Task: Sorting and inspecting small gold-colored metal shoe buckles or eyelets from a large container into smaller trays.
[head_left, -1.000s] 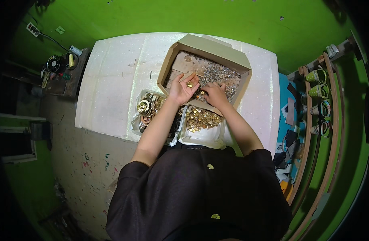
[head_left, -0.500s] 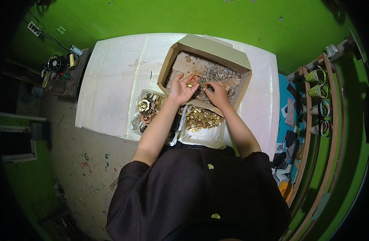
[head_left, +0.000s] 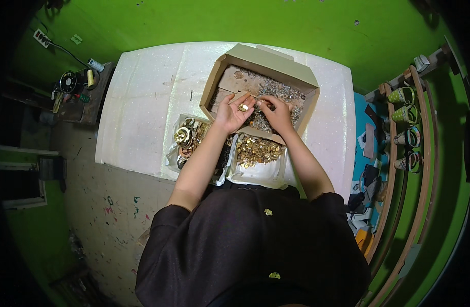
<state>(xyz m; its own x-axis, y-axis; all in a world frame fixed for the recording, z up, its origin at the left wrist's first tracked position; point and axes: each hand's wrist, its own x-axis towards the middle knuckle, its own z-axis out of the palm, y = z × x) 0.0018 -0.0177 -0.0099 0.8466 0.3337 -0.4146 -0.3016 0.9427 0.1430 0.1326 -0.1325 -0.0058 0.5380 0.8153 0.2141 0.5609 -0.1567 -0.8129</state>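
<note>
My left hand [head_left: 231,116] is palm up over the near side of a cardboard box [head_left: 270,62], its fingers slightly curled. Small shiny gold-coloured pieces [head_left: 243,107] rest on its fingers. Close by on the right, my right hand [head_left: 278,115] is closed in a pinch, its fingertips near the left fingers; whatever it pinches is too small to make out. Loose silvery and dark bits [head_left: 276,87] are scattered over the box's brown bottom. In front of the box, a pale tray [head_left: 258,176] carries a heap of gold-coloured pieces [head_left: 258,152].
Left of that tray, partly behind my left forearm, a white-lined container [head_left: 171,158] holds mixed metal parts with a round gold-coloured piece [head_left: 182,135] on top. All stand on a whitish table [head_left: 137,112] against a green wall. A wooden rack [head_left: 424,128] with sandals is at the right.
My right hand has risen slightly out of the box toward the left fingertips. The gold-coloured pieces on my left hand have shifted a little and show brighter.
</note>
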